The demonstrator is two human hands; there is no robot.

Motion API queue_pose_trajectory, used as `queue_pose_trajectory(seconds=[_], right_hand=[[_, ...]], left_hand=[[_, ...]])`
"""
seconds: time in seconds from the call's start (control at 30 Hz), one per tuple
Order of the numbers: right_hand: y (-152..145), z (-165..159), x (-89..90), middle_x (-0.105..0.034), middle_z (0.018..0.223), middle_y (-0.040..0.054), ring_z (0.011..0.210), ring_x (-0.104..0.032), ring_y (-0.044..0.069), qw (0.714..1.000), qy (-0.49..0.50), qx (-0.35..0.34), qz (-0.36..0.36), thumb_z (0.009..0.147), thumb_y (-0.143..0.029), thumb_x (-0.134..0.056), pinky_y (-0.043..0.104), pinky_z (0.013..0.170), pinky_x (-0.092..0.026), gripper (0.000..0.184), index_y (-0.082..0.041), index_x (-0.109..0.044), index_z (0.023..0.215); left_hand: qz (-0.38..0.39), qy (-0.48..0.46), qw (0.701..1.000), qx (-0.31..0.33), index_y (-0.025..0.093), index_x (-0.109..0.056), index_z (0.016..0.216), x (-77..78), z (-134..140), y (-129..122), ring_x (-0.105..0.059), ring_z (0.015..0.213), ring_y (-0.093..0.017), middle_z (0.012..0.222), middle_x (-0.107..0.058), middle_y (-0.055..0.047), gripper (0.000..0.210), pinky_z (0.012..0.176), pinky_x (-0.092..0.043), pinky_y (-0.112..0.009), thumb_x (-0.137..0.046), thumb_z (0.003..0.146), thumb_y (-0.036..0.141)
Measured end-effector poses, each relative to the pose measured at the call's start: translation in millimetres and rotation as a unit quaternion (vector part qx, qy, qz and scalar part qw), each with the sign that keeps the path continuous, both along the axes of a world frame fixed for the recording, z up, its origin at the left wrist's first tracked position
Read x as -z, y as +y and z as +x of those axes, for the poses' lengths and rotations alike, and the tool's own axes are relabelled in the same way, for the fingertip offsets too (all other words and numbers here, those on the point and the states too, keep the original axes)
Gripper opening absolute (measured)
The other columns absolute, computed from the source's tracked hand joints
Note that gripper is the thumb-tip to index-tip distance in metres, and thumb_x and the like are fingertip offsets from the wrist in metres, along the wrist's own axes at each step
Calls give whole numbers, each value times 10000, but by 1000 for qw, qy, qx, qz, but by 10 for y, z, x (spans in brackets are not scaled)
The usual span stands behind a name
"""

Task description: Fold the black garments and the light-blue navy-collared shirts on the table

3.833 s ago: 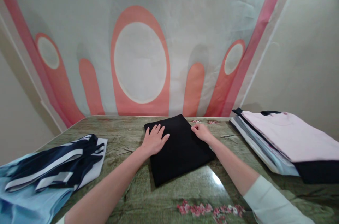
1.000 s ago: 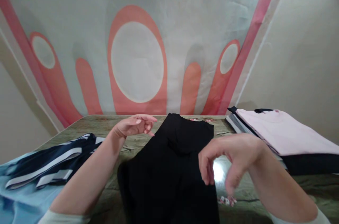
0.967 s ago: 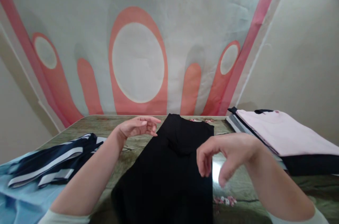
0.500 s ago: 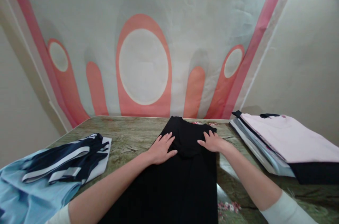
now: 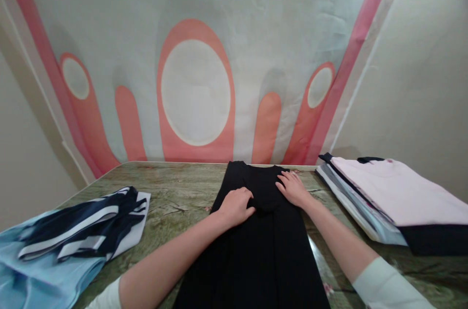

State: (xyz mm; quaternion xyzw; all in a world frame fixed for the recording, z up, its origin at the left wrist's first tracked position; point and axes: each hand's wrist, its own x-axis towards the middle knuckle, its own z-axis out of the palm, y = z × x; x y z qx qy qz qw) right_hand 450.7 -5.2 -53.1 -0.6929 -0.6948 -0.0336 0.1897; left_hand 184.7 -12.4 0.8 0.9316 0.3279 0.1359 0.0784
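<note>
A black long shirt (image 5: pixel 256 260) lies stretched out in front of me, its neckline at the far end and folds running down its length. My left hand (image 5: pixel 236 205) is on its upper left part, fingers curled and thumb close to them, gripping the cloth near the fold below the neck. On the upper right shoulder of the shirt rests my right hand (image 5: pixel 293 189), palm down with fingers stretched out. The shirt's near end runs out of view at the bottom.
At the right stands a stack of folded clothes with a pale pink top (image 5: pixel 398 187) uppermost. Loose at the left lie a navy garment with white stripes (image 5: pixel 87 226) and light blue cloth (image 5: pixel 47 275). The wood-patterned table (image 5: pixel 175 177) ends at a wall with pink shapes.
My left hand has slid right and its fingers have curled onto the cloth. My right hand has moved slightly up. The shirt's upper part has shifted left and its lower part lies more to the right.
</note>
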Motion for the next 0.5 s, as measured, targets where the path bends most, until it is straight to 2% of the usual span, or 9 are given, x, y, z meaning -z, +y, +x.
queue_pose_trajectory(seconds=[0.1,0.17,0.23,0.3,0.37,0.43,0.5], right_hand=[[-99,-157,-162,-530,1199,127,1146,-439,251,996,54,-57,41,848,-414,-438,421,1005,-267,382,-155,-596,1081],[-180,-310,-301,-576,1086,101,1008,-522,214,984,128,-123,12,834,-443,-466,368,901,-386,366,-171,-600,1040],[-260,-475,-431,-580,1043,79,917,-552,187,961,194,-190,-42,811,-468,-504,322,800,-444,387,-185,-583,1064],[-326,-619,-517,-564,1069,71,908,-552,182,939,226,-246,-88,760,-464,-578,309,775,-455,462,-197,-543,1136],[-362,-713,-541,-544,1105,75,950,-536,197,929,225,-277,-101,687,-419,-664,324,815,-444,572,-197,-505,1190],[-358,-743,-511,-545,1099,79,981,-523,216,935,210,-274,-85,631,-322,-707,348,859,-421,595,-186,-515,1178],[-325,-715,-459,-565,1062,79,979,-526,222,945,194,-256,-61,618,-198,-676,357,882,-404,514,-175,-553,1117]], left_hand=[[-9,-35,999,5,186,-567,901,38,14,48,-555,910,-218,956,-588,-56,193,788,-421,-301,-577,715,241],[-21,-71,997,9,185,-556,894,86,-2,72,-554,885,-205,932,-585,-48,195,775,-421,-289,-570,700,209],[-37,-108,993,-2,184,-547,870,122,-20,90,-555,848,-196,895,-584,-42,179,756,-420,-283,-565,692,195],[-54,-140,989,-15,186,-537,839,132,-33,108,-555,808,-187,849,-582,-33,122,726,-417,-277,-545,719,205],[-65,-165,984,-30,189,-522,816,118,-43,124,-554,772,-179,811,-578,-25,68,693,-410,-272,-496,784,242],[-73,-182,979,-52,191,-505,800,100,-51,140,-550,740,-175,777,-570,-19,125,672,-402,-270,-434,844,284],[-78,-197,974,-72,194,-489,789,92,-59,155,-546,719,-172,753,-559,-13,172,669,-397,-272,-397,874,313]])
